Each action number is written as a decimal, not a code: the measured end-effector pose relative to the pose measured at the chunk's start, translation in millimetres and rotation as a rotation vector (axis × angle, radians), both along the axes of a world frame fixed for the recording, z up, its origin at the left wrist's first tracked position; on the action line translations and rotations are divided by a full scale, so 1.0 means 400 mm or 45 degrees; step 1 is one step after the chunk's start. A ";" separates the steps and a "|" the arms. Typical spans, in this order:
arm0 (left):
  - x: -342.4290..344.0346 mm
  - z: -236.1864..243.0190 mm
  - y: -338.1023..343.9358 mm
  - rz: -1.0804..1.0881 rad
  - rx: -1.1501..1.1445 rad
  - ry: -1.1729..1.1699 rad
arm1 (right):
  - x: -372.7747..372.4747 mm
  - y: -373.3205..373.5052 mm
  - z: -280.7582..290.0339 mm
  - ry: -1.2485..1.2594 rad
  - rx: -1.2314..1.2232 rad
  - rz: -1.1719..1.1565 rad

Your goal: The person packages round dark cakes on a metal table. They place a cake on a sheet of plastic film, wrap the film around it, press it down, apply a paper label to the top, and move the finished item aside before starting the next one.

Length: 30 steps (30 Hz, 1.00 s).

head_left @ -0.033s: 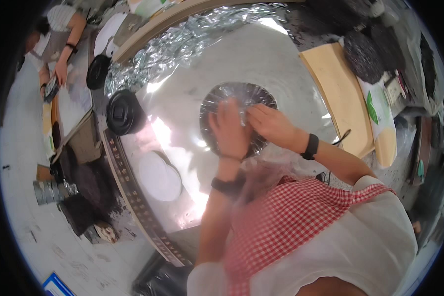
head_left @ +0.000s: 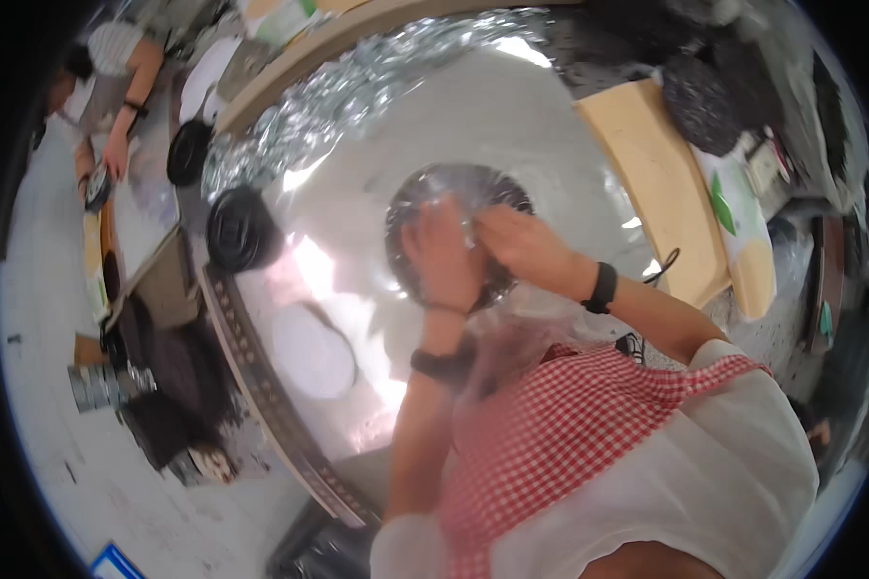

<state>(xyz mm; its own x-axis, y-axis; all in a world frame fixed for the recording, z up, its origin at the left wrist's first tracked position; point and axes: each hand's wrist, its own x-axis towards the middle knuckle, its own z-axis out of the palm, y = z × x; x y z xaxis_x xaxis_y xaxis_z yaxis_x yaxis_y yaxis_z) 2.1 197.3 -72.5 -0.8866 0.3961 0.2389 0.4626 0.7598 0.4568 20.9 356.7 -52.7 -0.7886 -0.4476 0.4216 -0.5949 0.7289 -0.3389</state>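
Dark disc (head_left: 465,181), one, left hand (head_left: 444,259), right hand (head_left: 533,247) atop

The disc (head_left: 468,180) lies near the middle of the table (head_left: 550,125), beneath the left hand (head_left: 444,253) and right hand (head_left: 529,246), the left hand being left of the right. The pad (head_left: 314,355) lies on the table, left of the disc and nearer the person. Beyond the pad, at the table's left side, is the spool (head_left: 239,232). Foil (head_left: 348,111) runs along the far left edge. The packet (head_left: 661,179) lies right of the disc.

Left hand (head_left: 446,259) close beside right hand (head_left: 531,247)
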 end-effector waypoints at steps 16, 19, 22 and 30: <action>0.011 -0.004 0.062 -0.029 -0.267 0.025 | 0.002 0.824 -0.005 0.673 0.710 -1.436; 0.005 0.004 0.045 -0.002 -0.317 0.022 | -0.008 0.885 0.008 0.145 0.505 -1.122; 0.001 -0.007 0.038 -0.037 -0.321 0.021 | -0.002 0.962 0.173 0.828 0.788 -1.254; 0.009 0.007 0.053 -0.005 -0.344 -0.010 | 0.064 1.013 0.042 -0.228 0.348 -1.145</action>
<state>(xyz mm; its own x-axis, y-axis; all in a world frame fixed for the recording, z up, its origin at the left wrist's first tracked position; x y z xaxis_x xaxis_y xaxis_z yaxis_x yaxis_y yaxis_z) 5.9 218.6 -69.6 -0.8862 0.4482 0.1169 0.4632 0.8528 0.2412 46.5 761.8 -36.1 -0.9278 0.2920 0.2322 0.2703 0.9552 -0.1209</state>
